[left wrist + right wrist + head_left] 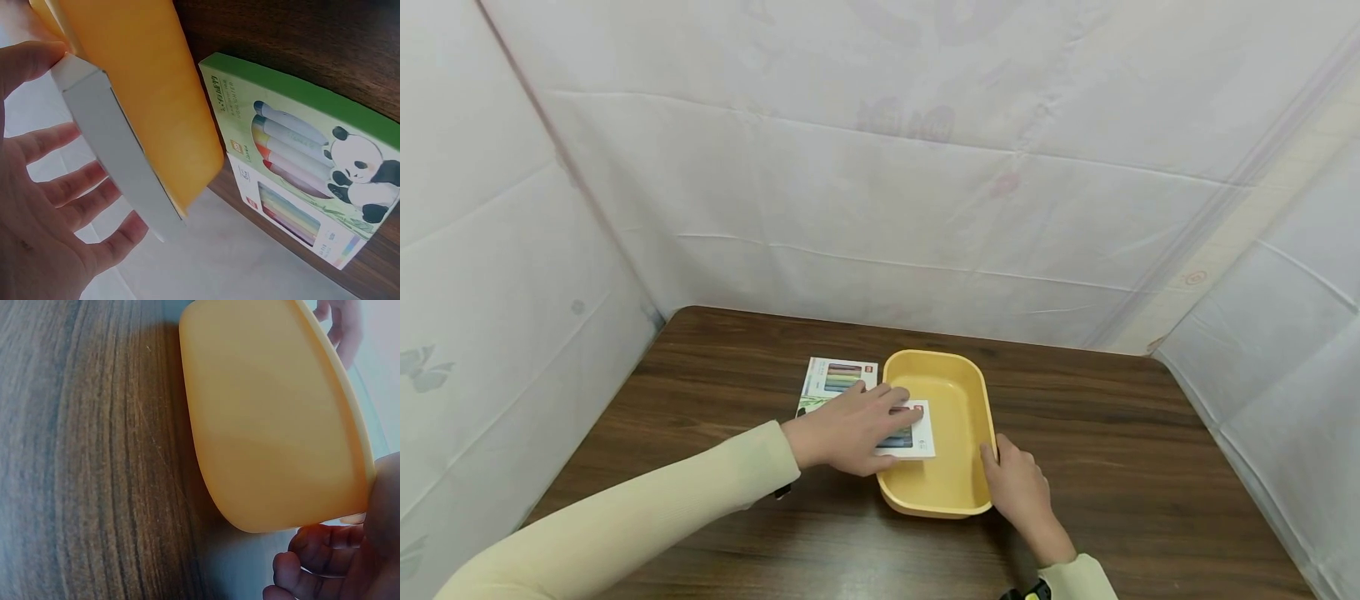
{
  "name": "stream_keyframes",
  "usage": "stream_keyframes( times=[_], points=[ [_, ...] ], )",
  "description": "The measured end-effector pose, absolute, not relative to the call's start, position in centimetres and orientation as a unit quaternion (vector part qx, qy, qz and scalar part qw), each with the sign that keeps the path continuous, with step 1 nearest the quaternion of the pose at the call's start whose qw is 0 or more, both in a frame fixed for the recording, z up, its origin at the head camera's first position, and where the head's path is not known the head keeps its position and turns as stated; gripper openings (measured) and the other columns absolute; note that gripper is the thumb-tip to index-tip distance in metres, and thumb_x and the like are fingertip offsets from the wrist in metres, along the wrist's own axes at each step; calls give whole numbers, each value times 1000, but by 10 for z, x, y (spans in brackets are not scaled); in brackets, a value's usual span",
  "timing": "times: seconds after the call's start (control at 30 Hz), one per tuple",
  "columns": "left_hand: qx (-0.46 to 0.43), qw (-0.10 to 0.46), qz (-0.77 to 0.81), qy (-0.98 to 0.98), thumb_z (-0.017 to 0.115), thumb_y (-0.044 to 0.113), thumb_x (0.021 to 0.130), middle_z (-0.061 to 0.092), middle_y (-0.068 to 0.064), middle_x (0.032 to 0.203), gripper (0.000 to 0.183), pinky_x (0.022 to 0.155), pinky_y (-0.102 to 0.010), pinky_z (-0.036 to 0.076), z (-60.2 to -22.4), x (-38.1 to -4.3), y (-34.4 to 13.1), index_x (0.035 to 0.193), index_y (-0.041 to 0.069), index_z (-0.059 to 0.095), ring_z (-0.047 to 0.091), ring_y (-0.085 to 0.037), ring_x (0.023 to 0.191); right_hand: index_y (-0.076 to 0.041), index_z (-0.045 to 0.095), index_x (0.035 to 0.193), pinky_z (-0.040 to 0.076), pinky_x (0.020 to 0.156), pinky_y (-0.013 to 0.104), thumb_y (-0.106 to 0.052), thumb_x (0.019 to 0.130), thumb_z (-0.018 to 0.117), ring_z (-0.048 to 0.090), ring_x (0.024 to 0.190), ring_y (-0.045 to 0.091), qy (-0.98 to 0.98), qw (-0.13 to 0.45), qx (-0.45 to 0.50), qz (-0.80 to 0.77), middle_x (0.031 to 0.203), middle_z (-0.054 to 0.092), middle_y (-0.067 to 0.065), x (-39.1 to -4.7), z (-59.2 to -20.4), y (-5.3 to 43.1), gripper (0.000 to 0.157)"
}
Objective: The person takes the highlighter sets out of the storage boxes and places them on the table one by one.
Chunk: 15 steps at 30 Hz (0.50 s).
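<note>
My left hand (857,429) holds a flat white box (923,437) with a window of coloured sticks, over the left rim of a yellow plastic bin (951,425). In the left wrist view the thumb is on one end of the white box (122,150) and the fingers spread along its far side. At the bin's near right side, my right hand (1018,483) grips the rim, thumb on top. In the right wrist view its fingers (328,550) curl beneath the bin's rim (350,406).
Left of the bin lie a green panda box of markers (281,131) and, adjoining it, a white box with a window of coloured sticks (838,375). The dark wood table (722,358) is backed by pale hanging cloth (850,208), with more cloth on both sides.
</note>
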<state>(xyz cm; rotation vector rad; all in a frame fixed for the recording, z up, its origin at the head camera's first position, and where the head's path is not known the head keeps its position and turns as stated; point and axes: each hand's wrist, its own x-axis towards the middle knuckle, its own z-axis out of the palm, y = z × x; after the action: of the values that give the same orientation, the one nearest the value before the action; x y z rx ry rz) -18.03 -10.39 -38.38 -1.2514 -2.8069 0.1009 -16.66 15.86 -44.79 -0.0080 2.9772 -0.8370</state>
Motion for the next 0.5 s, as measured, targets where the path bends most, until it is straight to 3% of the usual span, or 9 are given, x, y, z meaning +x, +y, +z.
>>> stream_keyframes(
  times=[0.5],
  points=[
    [-400, 33, 19, -916, 56, 50, 90, 47, -4, 137, 62, 90, -45, 47, -382, -178, -113, 144, 25, 42, 50, -20, 118, -8, 56, 87, 35, 45, 30, -27, 100, 44, 49, 52, 14, 960, 23, -6, -277, 62, 52, 3, -166, -446, 160, 27]
  ],
)
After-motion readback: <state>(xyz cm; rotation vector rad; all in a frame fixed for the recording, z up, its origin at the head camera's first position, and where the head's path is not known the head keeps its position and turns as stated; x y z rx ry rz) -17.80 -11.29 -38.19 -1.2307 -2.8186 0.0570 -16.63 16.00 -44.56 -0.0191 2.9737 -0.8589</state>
